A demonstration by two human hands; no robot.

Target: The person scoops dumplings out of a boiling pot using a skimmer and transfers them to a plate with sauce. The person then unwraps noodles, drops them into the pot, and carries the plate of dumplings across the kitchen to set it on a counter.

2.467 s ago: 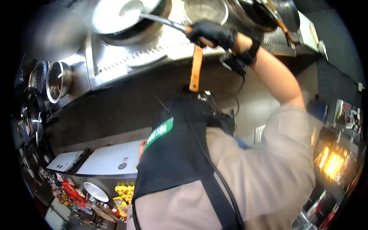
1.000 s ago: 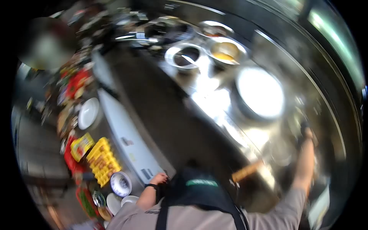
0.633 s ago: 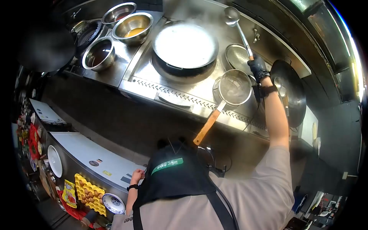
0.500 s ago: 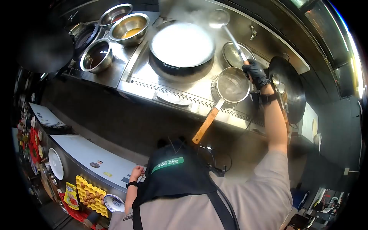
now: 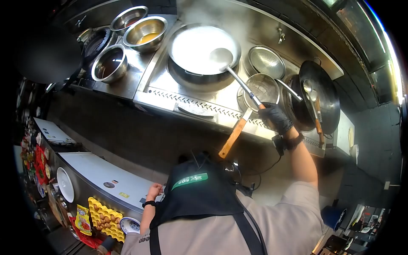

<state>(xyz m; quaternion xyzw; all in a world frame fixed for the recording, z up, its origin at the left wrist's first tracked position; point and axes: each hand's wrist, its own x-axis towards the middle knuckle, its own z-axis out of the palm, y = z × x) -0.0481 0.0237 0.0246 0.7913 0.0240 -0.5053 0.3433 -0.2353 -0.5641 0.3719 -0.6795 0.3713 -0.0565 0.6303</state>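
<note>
My right hand (image 5: 276,118), in a black glove, is wrapped round the handle of a long metal ladle (image 5: 243,86). The ladle's round bowl (image 5: 221,58) is over the near right side of a large wok (image 5: 199,73) on the stove. Pale, bright contents fill the wok, and steam rises behind it. Below the ladle shaft lies a round mesh strainer (image 5: 260,88) with a wooden handle (image 5: 233,138). My left hand (image 5: 154,191) is bare and hangs beside the white counter (image 5: 102,168); its fingers are curled with nothing visible in them.
Steel bowls of yellow liquid (image 5: 146,36) and dark liquid (image 5: 109,63) stand left of the wok. A perforated strainer (image 5: 267,62) and a dark wok (image 5: 327,95) are on the right. A yellow egg tray (image 5: 112,231) and a white plate (image 5: 63,183) sit at lower left.
My right hand has moved down and slightly left. The ladle bowl has swung from behind the strainers, at the back, to over the wok. My left hand looks much the same.
</note>
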